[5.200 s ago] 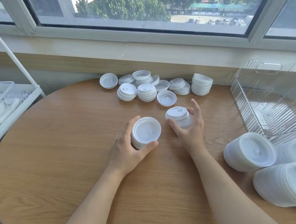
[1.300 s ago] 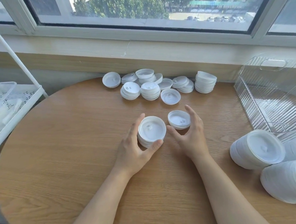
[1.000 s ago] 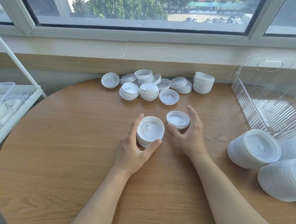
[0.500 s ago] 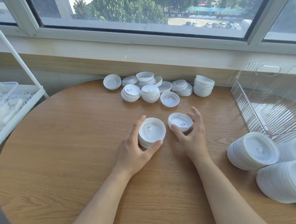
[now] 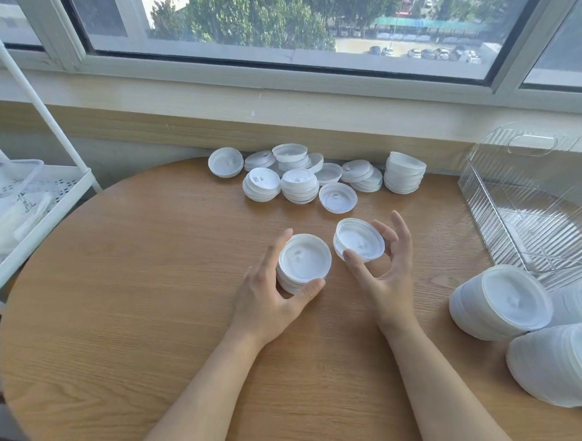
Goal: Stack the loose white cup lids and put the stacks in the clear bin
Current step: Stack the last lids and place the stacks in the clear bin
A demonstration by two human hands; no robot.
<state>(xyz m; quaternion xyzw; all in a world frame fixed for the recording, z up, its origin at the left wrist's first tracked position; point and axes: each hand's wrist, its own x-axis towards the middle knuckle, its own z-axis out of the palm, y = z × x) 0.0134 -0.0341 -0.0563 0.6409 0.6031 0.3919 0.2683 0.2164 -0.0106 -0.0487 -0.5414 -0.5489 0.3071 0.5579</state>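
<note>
My left hand [image 5: 270, 295] grips a short stack of white cup lids [image 5: 303, 261] on the round wooden table [image 5: 125, 296], thumb and fingers curled round its rim. My right hand [image 5: 385, 272] pinches a smaller stack of lids [image 5: 358, 238], tilted and lifted just right of the first. More loose lids and short stacks [image 5: 314, 178] lie at the table's far edge. The clear bin [image 5: 531, 191] stands at the far right, tipped open toward me.
Tall lid stacks [image 5: 499, 302] lie on their sides at the right, near the bin's mouth, and another [image 5: 567, 367] lies nearer me. A white wire cart [image 5: 22, 207] with a clear tray stands left of the table. A window sill runs behind.
My right hand has raised and tilted its small lid stack off the table, closer to the left stack. My left hand has kept its grip in place.
</note>
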